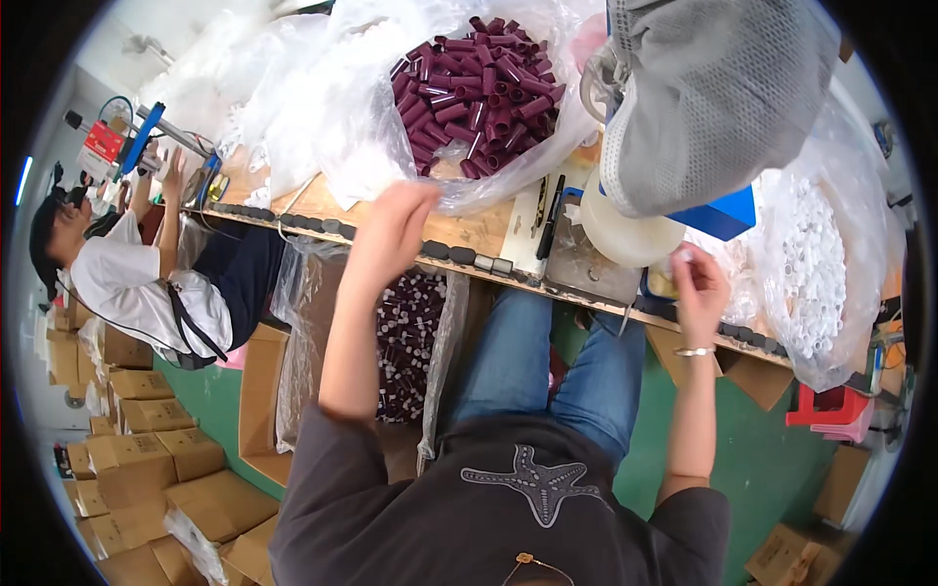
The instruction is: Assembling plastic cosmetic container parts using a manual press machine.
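Note:
My left hand (396, 234) is over the table's front edge, just short of a clear plastic bag (457, 198) heaped with maroon tubes (479, 93). Its fingers point toward the bag but are smeared by motion, so I cannot tell whether they hold anything. On the right, my right hand (702, 293) has thumb and fingers pinched together around what looks like a small white part (685, 256). That hand is beside a blue machine (718, 213) with a grey mesh cover (708, 98) and a translucent white round bowl (625, 230).
Bags of small white parts (811, 264) lie at the right. Under the table stands a plastic-lined carton (264, 410) of maroon-and-white pieces (415, 337). A black pen (551, 217) lies beside the machine. At left, a co-worker (147, 264) sits near stacked cartons (142, 464). A red stool (826, 405) stands right.

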### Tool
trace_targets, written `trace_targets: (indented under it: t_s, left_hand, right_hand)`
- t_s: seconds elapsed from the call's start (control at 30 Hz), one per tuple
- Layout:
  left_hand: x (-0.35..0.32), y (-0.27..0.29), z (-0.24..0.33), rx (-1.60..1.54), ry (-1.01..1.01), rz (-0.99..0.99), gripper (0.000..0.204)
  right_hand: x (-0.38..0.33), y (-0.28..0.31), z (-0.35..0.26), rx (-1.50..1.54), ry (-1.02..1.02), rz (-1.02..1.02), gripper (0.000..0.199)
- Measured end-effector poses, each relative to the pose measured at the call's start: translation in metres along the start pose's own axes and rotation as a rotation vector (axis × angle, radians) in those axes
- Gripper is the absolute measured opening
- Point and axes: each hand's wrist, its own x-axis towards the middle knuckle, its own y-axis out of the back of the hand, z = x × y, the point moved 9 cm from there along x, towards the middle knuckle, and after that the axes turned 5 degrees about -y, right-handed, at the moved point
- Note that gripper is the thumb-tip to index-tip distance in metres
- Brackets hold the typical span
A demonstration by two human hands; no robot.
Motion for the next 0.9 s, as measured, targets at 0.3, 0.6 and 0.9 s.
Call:
trace_targets:
  t_s: [0.3, 0.6, 0.9]
  left_hand:
    - [0.006, -0.036, -0.146, 0.399, 0.068, -0.055, 0.031]
    - [0.004, -0.015, -0.089, -0.044, 0.068, 0.231, 0.030]
    - [-0.034, -0.041, -0.009, -0.903, 0.121, 0.270, 0.033]
  right_hand:
    - [-0.042, -0.035, -0.008, 0.097, 0.017, -0.030, 0.026]
    - [-0.045, -0.061, -0.021, 0.111, -0.022, -0.150, 0.024]
    - [-0.060, -0.072, -0.040, 0.089, 0.063, -0.139, 0.020]
